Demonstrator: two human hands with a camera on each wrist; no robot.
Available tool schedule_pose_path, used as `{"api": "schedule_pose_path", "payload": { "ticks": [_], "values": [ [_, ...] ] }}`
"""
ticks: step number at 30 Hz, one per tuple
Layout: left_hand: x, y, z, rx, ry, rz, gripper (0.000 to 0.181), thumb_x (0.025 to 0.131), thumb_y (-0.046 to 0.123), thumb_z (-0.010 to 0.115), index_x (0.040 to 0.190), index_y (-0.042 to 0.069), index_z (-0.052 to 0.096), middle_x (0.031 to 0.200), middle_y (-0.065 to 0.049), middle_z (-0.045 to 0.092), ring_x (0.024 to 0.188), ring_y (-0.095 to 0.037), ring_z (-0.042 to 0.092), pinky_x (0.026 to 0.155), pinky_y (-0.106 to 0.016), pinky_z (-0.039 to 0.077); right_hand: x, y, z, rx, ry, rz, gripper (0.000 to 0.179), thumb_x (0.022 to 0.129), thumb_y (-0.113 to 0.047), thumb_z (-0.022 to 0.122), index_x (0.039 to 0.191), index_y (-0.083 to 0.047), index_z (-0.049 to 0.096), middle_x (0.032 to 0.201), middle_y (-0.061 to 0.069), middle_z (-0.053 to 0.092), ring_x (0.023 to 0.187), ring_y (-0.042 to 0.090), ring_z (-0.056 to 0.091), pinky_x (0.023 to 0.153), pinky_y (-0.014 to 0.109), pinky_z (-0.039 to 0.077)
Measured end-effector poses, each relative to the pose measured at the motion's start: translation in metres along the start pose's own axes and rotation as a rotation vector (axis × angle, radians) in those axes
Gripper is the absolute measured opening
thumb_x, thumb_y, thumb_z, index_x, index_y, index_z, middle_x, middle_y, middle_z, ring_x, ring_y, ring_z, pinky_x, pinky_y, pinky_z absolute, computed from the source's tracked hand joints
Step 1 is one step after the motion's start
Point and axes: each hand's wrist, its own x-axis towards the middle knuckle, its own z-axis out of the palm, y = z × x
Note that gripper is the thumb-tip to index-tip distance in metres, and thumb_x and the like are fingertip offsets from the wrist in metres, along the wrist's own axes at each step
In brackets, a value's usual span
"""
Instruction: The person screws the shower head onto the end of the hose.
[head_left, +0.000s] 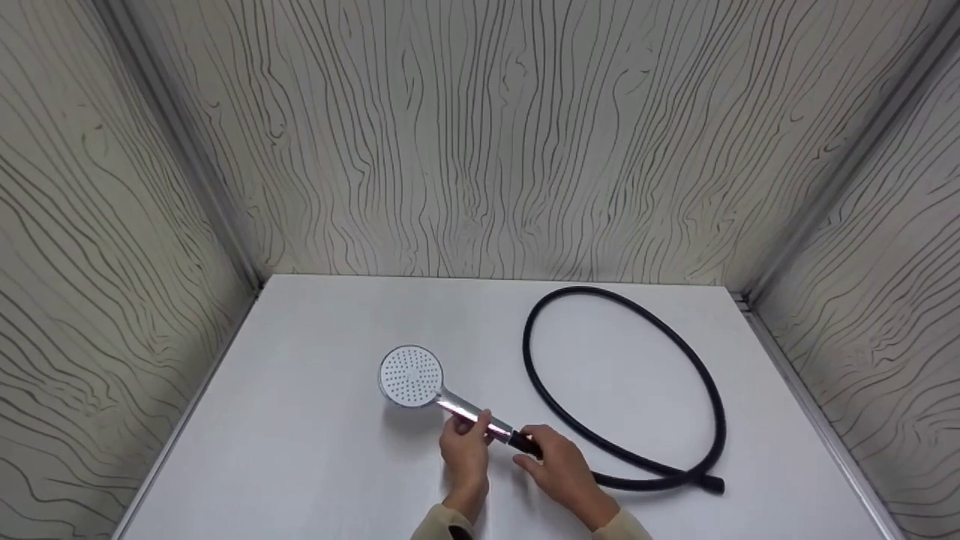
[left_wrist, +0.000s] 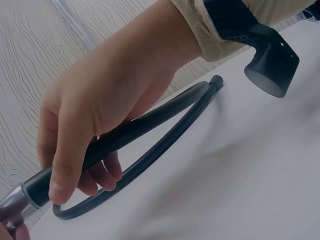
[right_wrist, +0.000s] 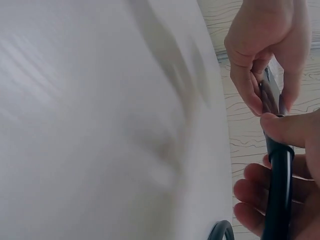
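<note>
Handle in left grip, hose in right grip

Left fingers and right fingers curled

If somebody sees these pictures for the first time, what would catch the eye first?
Probably the black hose, looped across the right part of the white table. Left of it, the showerhead with its round, dotted face stands out. Near the front, the left hand holds its silver handle; the right hand grips the hose.
</note>
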Motion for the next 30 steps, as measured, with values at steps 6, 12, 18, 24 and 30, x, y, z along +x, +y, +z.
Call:
{"api": "schedule_pose_path", "payload": {
  "ticks": [6,12,18,24,30],
  "values": [
    [-0.001,-0.003,-0.001,0.019,0.016,-0.01,0.032,0.083,0.005,0.073,0.1,-0.008,0.051,0.086,-0.013,0.059,0.072,-0.017,0.063,0.064,-0.027,0.06,0.0,-0.005,0.009,-0.088,0.156,-0.071,0.04,0.069,-0.01,0.085,0.1,-0.007,0.059,0.081,-0.003,0.059,0.07,0.004,0.051,0.059,0.022,0.048],
    [-0.002,-0.003,-0.002,0.048,0.002,-0.034,0.033,0.084,0.008,0.072,0.104,-0.007,0.05,0.09,-0.015,0.06,0.075,-0.019,0.066,0.067,-0.029,0.061,0.0,-0.006,0.012,-0.087,0.223,-0.096,0.034,0.068,-0.005,0.085,0.091,-0.01,0.06,0.081,-0.003,0.061,0.071,0.005,0.055,0.061,0.022,0.051],
    [0.0,-0.003,-0.001,0.047,-0.03,-0.051,0.038,0.086,0.009,0.071,0.111,-0.009,0.05,0.097,-0.019,0.06,0.081,-0.02,0.068,0.073,-0.032,0.062,0.001,0.0,0.003,0.009,0.119,-0.118,0.012,0.084,-0.012,0.074,0.093,-0.008,0.066,0.078,-0.003,0.064,0.068,0.0,0.053,0.059,0.021,0.05],
    [-0.001,-0.002,-0.001,0.029,-0.066,-0.048,0.037,0.087,0.009,0.071,0.111,-0.009,0.05,0.099,-0.019,0.06,0.081,-0.017,0.067,0.074,-0.033,0.062,0.007,0.008,-0.012,0.182,-0.174,-0.003,0.023,0.1,-0.026,0.053,0.098,-0.008,0.067,0.074,-0.004,0.062,0.065,-0.003,0.048,0.056,0.018,0.044],
    [0.0,-0.002,-0.001,0.03,-0.026,-0.019,0.036,0.084,0.009,0.074,0.105,-0.008,0.049,0.093,-0.017,0.06,0.076,-0.015,0.067,0.07,-0.031,0.062,0.005,0.007,-0.01,0.145,-0.117,0.032,0.021,0.093,-0.027,0.066,0.104,-0.009,0.065,0.083,-0.003,0.063,0.069,-0.002,0.048,0.058,0.018,0.043]
  ]
}}
